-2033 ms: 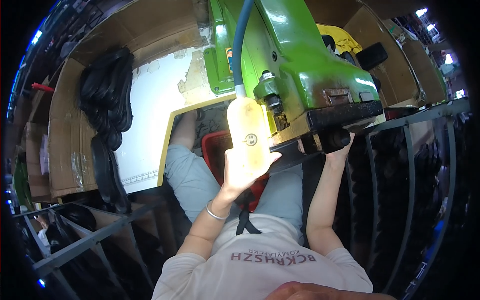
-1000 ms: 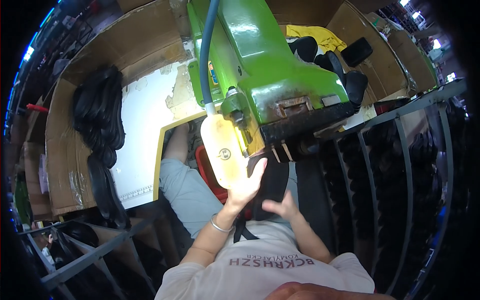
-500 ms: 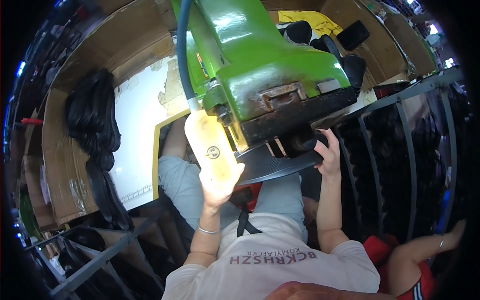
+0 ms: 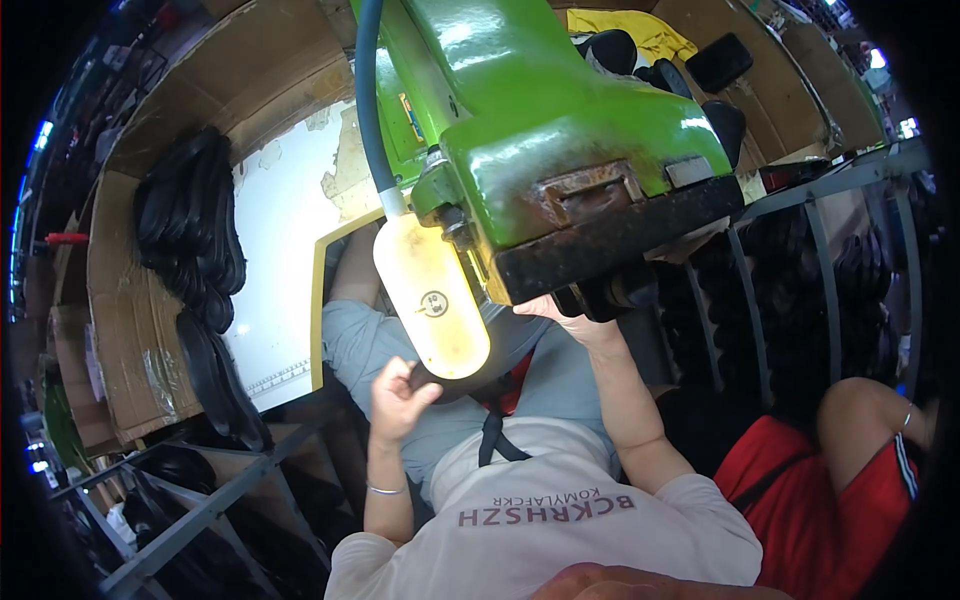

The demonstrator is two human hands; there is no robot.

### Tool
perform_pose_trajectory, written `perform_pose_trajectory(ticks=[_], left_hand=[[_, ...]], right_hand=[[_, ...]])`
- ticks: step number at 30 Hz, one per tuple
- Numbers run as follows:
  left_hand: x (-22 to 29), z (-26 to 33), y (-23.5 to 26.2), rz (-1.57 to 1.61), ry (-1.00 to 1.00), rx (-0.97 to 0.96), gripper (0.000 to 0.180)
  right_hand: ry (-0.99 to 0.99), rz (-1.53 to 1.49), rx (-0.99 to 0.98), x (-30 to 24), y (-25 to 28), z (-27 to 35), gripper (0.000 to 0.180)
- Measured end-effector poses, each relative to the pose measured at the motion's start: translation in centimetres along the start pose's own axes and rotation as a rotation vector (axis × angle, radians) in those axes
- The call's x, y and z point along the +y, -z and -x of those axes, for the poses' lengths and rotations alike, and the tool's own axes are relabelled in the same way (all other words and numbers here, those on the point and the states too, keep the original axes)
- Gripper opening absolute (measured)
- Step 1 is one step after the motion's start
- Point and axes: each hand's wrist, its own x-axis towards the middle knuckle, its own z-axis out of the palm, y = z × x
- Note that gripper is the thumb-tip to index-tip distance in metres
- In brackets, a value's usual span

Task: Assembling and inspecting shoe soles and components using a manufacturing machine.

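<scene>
A black shoe sole point(image 4: 446, 384) hangs low under the head of a green machine point(image 4: 590, 150), mostly hidden by the machine and an oblong yellow-white lamp point(image 4: 432, 300). My left hand point(image 4: 398, 405) has its fingers curled at the sole's near left end, just below the lamp, thumb toward the lamp's tip. Under the machine's dark lower edge, my right hand point(image 4: 570, 322) reaches in from the right and grips the sole farther along; some of its fingers are hidden.
Black soles point(image 4: 188, 220) are stacked at left on a white tabletop point(image 4: 275, 230) with a yellow edge, beside a cardboard box point(image 4: 125, 300). Metal racks point(image 4: 822, 280) with dark pieces stand at right. Another person's red shorts point(image 4: 815, 490) are close by at lower right.
My right hand has moved left, under the machine head, from the sole's right end. My left hand has dropped down and left, off the lamp's lower end. The sole has swung mostly out of sight.
</scene>
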Motion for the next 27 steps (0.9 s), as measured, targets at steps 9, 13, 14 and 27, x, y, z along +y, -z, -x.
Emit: perform_pose_trajectory(ticks=[9, 13, 14, 27], left_hand=[[-3.8, -1.0, -8.2, -0.431, -0.122, -0.22, 0.029], [-0.3, -4.7, -9.4, 0.145, -0.159, 0.0, 0.024], [0.1, -6.4, -8.7, -0.003, -0.276, -0.057, 0.035], [-7.2, -7.0, -4.0, -0.87, 0.226, -0.306, 0.029]], right_hand=[[0.3, 0.745, 0.003, -2.6, -1.2, 0.4, 0.044], [0.145, 0.717, 0.069, -7.6, 1.9, 2.6, 0.04], [0.208, 0.633, 0.255, -8.7, 2.6, 3.1, 0.035], [0.531, -0.045, 0.648, -13.5, 11.1, -7.2, 0.069]])
